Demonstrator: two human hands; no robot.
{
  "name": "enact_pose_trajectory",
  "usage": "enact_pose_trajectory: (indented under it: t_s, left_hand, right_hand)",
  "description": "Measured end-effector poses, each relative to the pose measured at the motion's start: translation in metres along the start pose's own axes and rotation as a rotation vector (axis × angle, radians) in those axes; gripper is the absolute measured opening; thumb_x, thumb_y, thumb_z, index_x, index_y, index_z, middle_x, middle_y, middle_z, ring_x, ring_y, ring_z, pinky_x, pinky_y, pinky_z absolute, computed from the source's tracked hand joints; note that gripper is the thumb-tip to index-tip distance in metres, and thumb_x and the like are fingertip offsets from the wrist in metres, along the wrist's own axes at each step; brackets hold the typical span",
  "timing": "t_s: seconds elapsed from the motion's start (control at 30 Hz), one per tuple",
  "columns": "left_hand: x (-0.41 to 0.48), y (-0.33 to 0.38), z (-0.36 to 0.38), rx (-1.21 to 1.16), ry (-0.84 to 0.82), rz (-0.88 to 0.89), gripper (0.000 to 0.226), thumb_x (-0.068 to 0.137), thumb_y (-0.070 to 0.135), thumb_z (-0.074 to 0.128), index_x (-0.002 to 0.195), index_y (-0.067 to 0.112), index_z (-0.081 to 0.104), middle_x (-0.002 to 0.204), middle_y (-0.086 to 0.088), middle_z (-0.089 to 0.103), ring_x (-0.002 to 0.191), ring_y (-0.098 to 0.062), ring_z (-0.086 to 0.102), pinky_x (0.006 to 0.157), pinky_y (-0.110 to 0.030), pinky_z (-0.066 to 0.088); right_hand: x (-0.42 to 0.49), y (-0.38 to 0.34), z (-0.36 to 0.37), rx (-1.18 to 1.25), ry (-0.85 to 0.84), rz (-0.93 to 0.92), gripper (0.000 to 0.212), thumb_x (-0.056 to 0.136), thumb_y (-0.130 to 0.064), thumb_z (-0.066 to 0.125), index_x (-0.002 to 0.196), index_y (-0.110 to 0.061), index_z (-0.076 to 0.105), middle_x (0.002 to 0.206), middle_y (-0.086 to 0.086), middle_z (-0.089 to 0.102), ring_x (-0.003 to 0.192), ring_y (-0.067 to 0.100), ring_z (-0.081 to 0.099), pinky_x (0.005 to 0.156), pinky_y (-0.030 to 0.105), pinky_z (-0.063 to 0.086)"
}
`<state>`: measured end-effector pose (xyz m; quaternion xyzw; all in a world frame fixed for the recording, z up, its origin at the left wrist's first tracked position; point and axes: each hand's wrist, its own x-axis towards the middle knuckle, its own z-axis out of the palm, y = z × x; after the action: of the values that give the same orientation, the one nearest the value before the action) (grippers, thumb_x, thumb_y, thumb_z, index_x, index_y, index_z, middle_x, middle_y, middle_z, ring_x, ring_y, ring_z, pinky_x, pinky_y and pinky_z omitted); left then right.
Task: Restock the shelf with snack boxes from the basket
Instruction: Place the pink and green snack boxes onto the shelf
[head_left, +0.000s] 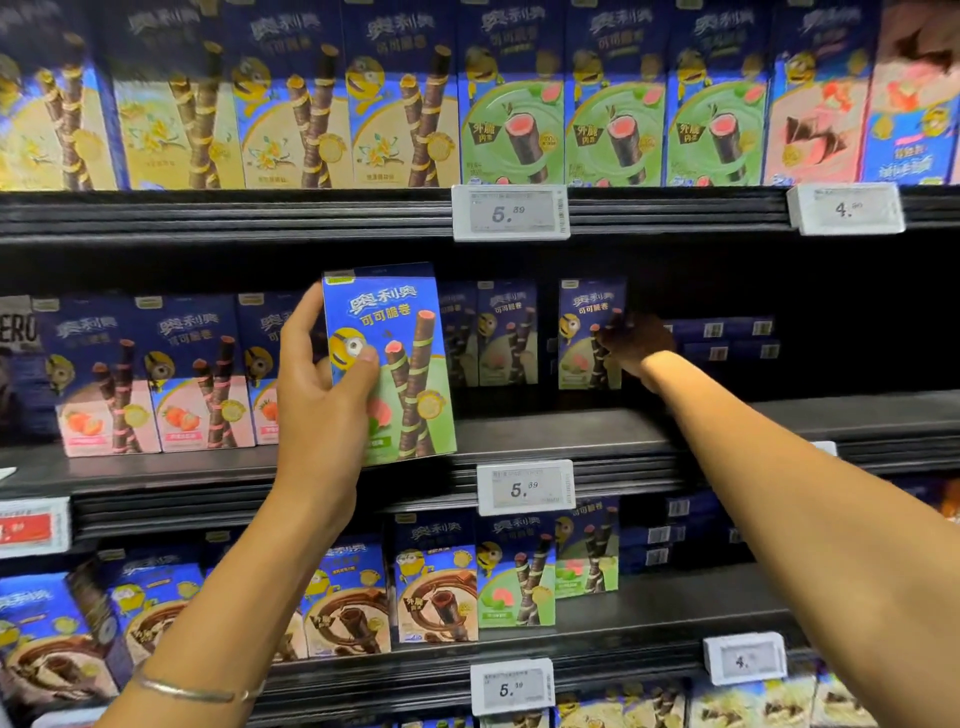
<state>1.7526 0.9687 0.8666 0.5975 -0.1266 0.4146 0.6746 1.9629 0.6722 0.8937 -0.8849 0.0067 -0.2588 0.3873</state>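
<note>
The left hand (322, 395) grips 1 green snack box (402, 364) upright at the front edge of the middle shelf (571, 431), thumb across its face. The right hand (631, 345) reaches deep into shadow against the back box (587, 338); I cannot tell whether it grips it. Best to square that back box first, then slide the held box straight in, face forward.

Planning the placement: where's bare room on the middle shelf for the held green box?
Bare shelf board in front of the set-back green boxes, between the held green box and the right forearm. More bare board right of that arm, before the flat-stacked blue boxes. Crowded: strawberry boxes fill the left.
</note>
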Motion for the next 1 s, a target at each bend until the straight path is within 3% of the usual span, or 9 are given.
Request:
enact_pose_trajectory:
  t_s: [0.17, 0.33, 0.6, 0.83, 1.0]
  left_hand:
    - [0.0, -0.001, -0.005, -0.001, 0.014, -0.01, 0.058, 0.105, -0.003, 0.053, 0.154, 0.028, 0.046, 0.126, 0.022, 0.068, 0.104, 0.0, 0.074, 0.066, -0.017, 0.059]
    - [0.0, -0.003, -0.002, 0.044, 0.004, 0.001, 0.057, 0.104, -0.007, 0.051, 0.149, 0.029, 0.046, 0.105, 0.036, 0.073, 0.092, 0.006, 0.073, 0.066, -0.014, 0.057]
    - [-0.001, -0.007, 0.003, 0.039, 0.006, -0.013, 0.056, 0.105, -0.005, 0.052, 0.146, 0.032, 0.046, 0.094, 0.031, 0.075, 0.086, 0.005, 0.073, 0.064, -0.016, 0.058]
    - [-0.002, -0.006, 0.004, -0.006, -0.007, -0.085, 0.057, 0.107, 0.003, 0.055, 0.152, 0.036, 0.043, 0.138, 0.003, 0.067, 0.115, -0.022, 0.074, 0.081, -0.043, 0.065]
    - [-0.002, -0.008, 0.005, -0.022, -0.008, -0.08, 0.057, 0.106, 0.003, 0.056, 0.151, 0.036, 0.045, 0.13, 0.009, 0.071, 0.106, -0.015, 0.076, 0.068, -0.027, 0.063]
  right_hand:
    - [0.008, -0.005, 0.005, -0.043, -0.072, -0.029, 0.041, 0.102, -0.031, 0.056, 0.135, -0.007, 0.061, 0.138, 0.018, 0.06, 0.126, 0.037, 0.056, 0.106, 0.043, 0.044]
    - [0.01, -0.01, 0.011, -0.142, -0.095, -0.085, 0.041, 0.105, -0.03, 0.05, 0.136, -0.004, 0.059, 0.14, 0.02, 0.058, 0.128, 0.039, 0.054, 0.106, 0.044, 0.043]
    - [0.014, -0.015, 0.019, -0.239, -0.137, -0.126, 0.043, 0.108, -0.033, 0.042, 0.138, -0.005, 0.056, 0.14, 0.021, 0.057, 0.128, 0.038, 0.054, 0.105, 0.043, 0.043]
    - [0.01, -0.019, 0.018, -0.269, -0.139, -0.145, 0.047, 0.109, -0.032, 0.038, 0.145, -0.002, 0.048, 0.145, 0.023, 0.053, 0.132, 0.04, 0.05, 0.109, 0.047, 0.041]
    - [0.007, -0.019, 0.018, -0.216, -0.149, -0.141, 0.045, 0.109, -0.032, 0.039, 0.141, -0.002, 0.05, 0.14, 0.023, 0.055, 0.129, 0.04, 0.052, 0.108, 0.049, 0.041]
